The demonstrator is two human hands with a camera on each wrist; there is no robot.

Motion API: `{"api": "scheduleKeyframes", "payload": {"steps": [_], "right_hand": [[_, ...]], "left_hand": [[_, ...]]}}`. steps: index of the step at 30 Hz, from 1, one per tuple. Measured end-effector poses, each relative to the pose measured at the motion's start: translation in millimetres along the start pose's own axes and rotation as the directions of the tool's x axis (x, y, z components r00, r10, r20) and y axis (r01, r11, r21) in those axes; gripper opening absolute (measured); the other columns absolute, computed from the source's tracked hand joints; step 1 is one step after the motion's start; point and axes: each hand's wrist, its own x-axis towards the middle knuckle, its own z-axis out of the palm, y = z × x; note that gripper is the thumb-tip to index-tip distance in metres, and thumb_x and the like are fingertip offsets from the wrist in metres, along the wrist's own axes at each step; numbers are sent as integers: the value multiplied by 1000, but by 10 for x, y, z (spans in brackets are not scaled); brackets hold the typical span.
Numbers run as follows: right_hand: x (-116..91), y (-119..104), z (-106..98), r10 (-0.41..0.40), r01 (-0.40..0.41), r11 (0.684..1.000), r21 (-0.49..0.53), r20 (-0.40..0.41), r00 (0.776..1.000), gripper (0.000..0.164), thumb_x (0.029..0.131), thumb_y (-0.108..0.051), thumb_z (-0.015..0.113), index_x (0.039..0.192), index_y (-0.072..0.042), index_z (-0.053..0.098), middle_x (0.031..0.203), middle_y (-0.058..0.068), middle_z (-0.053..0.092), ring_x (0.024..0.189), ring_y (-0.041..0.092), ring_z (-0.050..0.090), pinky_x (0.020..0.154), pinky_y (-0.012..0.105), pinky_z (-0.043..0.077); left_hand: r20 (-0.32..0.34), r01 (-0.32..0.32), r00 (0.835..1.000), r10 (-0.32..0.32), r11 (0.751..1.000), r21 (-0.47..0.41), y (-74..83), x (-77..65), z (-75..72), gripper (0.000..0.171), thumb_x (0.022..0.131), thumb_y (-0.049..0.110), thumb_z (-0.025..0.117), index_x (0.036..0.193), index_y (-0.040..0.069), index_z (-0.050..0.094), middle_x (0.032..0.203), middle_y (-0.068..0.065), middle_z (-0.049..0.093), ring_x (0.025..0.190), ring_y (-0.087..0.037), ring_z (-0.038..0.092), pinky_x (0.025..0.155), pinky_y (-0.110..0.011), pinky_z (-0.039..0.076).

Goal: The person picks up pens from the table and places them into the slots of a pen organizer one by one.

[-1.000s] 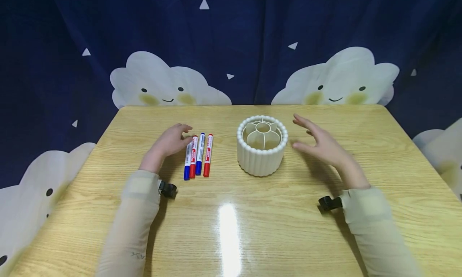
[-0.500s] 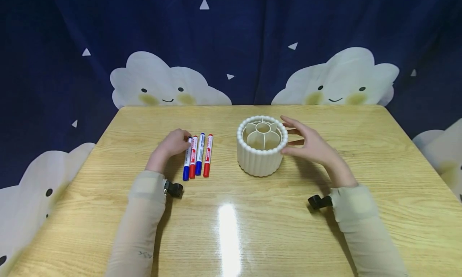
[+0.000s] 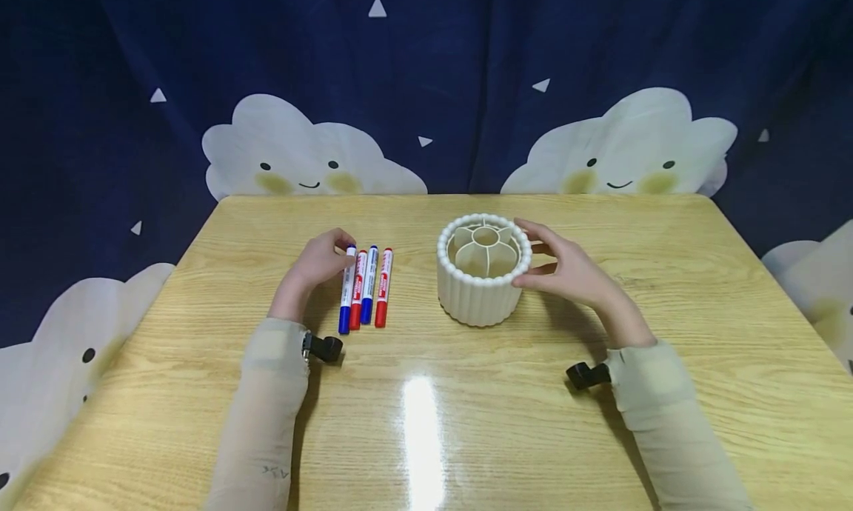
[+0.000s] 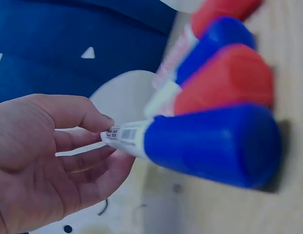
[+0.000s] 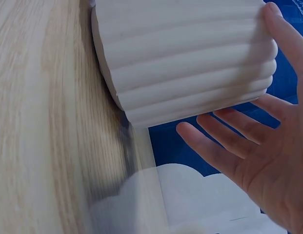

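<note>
At the left of the head view my left hand (image 3: pixel 318 261) pinches the upper end of the leftmost marker (image 3: pixel 346 292), white with blue ends. Its blue cap (image 4: pixel 214 144) is large in the left wrist view, pointing away from the thumb and fingers. Beside it lie a red marker (image 3: pixel 358 289), another blue marker (image 3: pixel 369 285) and another red marker (image 3: pixel 383 289). My right hand (image 3: pixel 569 270) holds the right side of a cream, ribbed pen holder (image 3: pixel 480 301), thumb at the near rim and fingers behind. The ribbed wall (image 5: pixel 190 58) fills much of the right wrist view.
The holder stands upright on a wooden table (image 3: pixel 533 422), its inside split by dividers (image 3: pixel 485 248) round a central ring. A dark blue curtain (image 3: pixel 460 67) with cloud prints hangs behind the table. Each wrist carries a small black camera (image 3: pixel 325 348).
My left hand has come right onto the leftmost marker and pinched it, its upper end lifting slightly. My right hand has moved left to the pen holder and closed round its side.
</note>
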Motion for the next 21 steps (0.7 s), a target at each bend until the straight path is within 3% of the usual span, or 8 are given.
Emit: {"api": "scheduleKeyframes", "payload": {"steps": [8, 14, 18, 21], "right_hand": [[31, -52, -6, 10, -10, 1000, 0, 27, 1000, 85, 72, -12, 76, 142, -17, 29, 137, 8, 39, 117, 29, 45, 83, 38, 51], [38, -91, 12, 40, -40, 999, 13, 23, 999, 84, 72, -10, 76, 142, -15, 30, 141, 6, 35, 121, 28, 43, 82, 35, 51], [34, -88, 16, 55, -56, 998, 28, 11, 998, 84, 71, -9, 77, 141, -16, 31, 141, 6, 35, 120, 28, 43, 81, 32, 52], [43, -82, 20, 62, -62, 998, 27, 6, 998, 84, 71, -10, 77, 141, -18, 32, 139, 5, 38, 119, 27, 44, 81, 32, 52]], "left_hand": [[-111, -103, 990, 90, 987, -124, 172, -39, -146, 36, 84, 6, 55, 118, 3, 46, 110, -18, 52, 92, -29, 55, 72, -39, 52], [-183, -124, 979, 93, 978, -165, 308, -63, -195, 36, 83, 5, 55, 119, 4, 46, 110, -15, 51, 91, -27, 55, 72, -37, 53], [-258, -153, 961, 102, 970, -188, 414, -71, -213, 37, 83, 6, 55, 119, 5, 46, 107, -12, 51, 87, -24, 54, 65, -29, 50], [-326, -190, 938, 114, 959, -212, 494, -68, -221, 37, 82, 6, 56, 118, 6, 47, 106, -10, 53, 85, -20, 54, 62, -26, 48]]}}
